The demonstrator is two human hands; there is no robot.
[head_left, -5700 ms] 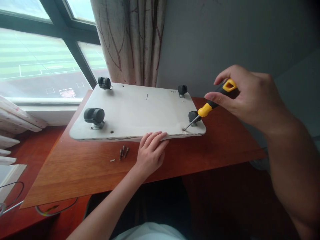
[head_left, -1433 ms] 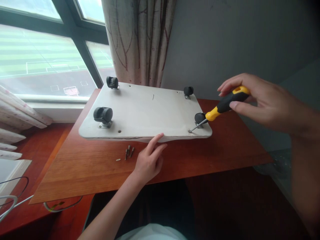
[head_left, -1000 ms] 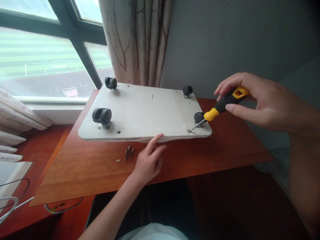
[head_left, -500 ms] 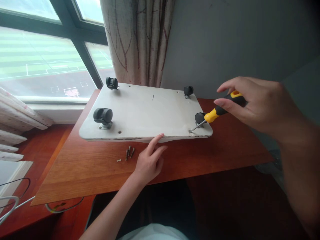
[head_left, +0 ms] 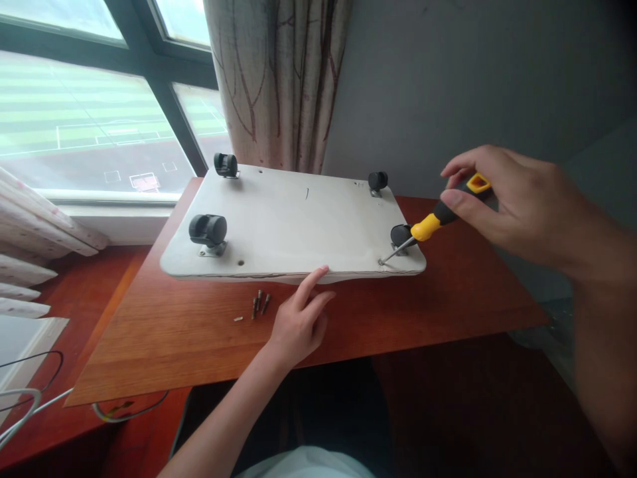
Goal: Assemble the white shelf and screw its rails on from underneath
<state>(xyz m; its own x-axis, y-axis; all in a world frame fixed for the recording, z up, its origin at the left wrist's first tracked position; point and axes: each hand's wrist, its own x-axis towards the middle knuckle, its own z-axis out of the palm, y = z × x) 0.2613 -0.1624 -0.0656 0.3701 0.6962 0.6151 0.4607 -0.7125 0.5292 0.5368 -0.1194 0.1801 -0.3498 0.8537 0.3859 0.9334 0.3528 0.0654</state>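
Screwdriver [head_left: 426,228] slants down from the right hand [head_left: 520,202], whose grip is closed around the handle, its tip meeting the white board [head_left: 298,226] near that board's near right corner. Board lies wheels-up toward the far edge of the worktop [head_left: 164,345], four black casters [head_left: 209,230] standing near its corners, while the left hand [head_left: 298,326], grip loosely spread, rests its index fingertip on the board's near edge. Several metal screws [head_left: 265,305] and one small pale piece [head_left: 238,319] lie between the board and the worktop's near edge, left of the left hand.
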